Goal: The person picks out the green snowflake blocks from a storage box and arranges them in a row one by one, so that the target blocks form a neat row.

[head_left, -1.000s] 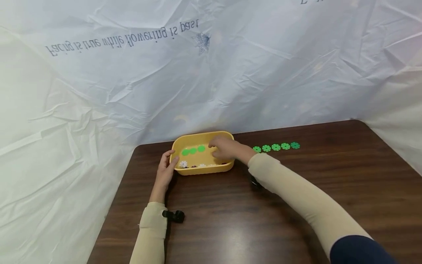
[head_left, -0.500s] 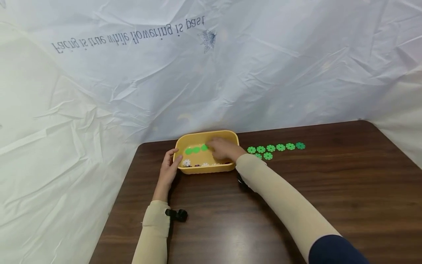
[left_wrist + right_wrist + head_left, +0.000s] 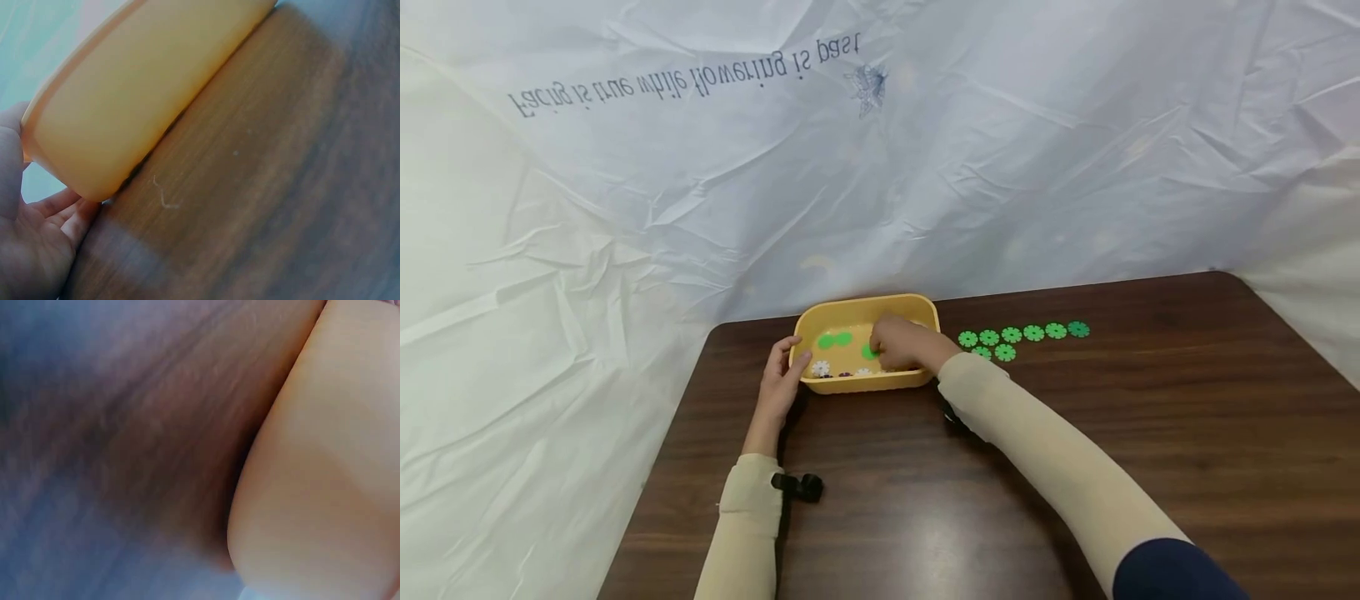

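My left hand (image 3: 778,387) grips the left end of a yellow plastic basin (image 3: 865,385), thumb at the rim and fingers round the outside; in the left wrist view the fingers reach beneath its corner. Inside the basin, my right hand (image 3: 906,342) has curled fingers and pinches a green snowflake disc (image 3: 869,352), though its fingertips are partly hidden. Two more green discs (image 3: 835,340) lie to the left in the basin. White discs (image 3: 821,367) and some dark ones lie along the near wall. The right wrist view shows only the basin's outer wall (image 3: 319,462) and blurred table.
Right of the basin, several green notched discs (image 3: 1011,334) lie in a row on the brown wooden table (image 3: 880,500), a darker green one (image 3: 1078,329) at its end. A shorter second row (image 3: 1004,353) sits in front. White printed cloth (image 3: 775,183) hangs behind.
My right hand reached left to the three green discs, then drew the rightmost one toward the near side, apart from the other two. The left hand keeps its grip on the basin.
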`<state>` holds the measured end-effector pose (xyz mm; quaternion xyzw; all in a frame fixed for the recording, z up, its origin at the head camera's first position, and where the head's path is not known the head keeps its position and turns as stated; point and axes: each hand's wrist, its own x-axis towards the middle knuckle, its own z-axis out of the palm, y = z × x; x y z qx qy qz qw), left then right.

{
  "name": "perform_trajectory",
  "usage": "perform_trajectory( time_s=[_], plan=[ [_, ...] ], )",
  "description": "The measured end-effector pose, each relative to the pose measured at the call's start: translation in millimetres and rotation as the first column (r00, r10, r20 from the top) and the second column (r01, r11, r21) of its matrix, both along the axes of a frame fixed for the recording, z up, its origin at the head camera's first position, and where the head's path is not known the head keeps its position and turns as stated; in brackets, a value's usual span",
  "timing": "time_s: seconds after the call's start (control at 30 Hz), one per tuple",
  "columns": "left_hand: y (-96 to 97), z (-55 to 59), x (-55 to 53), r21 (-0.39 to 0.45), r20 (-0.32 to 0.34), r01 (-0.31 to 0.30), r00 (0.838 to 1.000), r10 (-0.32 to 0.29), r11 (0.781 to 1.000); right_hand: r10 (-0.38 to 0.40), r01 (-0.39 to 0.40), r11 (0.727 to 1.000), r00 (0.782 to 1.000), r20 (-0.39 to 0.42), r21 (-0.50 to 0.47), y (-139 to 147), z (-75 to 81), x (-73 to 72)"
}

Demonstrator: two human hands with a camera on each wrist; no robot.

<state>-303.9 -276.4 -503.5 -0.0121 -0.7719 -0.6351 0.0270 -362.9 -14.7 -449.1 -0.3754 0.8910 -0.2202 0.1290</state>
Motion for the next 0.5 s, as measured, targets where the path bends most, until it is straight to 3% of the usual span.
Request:
perform_trajectory(
  time_s=[0.17,0.5],
  plan=[
    [0.5,-2.6,1.9,-0.033,-0.033,-0.017,0.999,0.016,0.999,-0.008,0.008,1.0,0.999,-0.035,-0.007,-4,-3.3,5.5],
    [-2.5,-6.9,-1.6,-0.02,-0.056,0.002,0.998,-0.003,1.0,-0.099,0.101,0.99,0.995,0.026,-0.1,-6,-12.3,1.6]
  ],
)
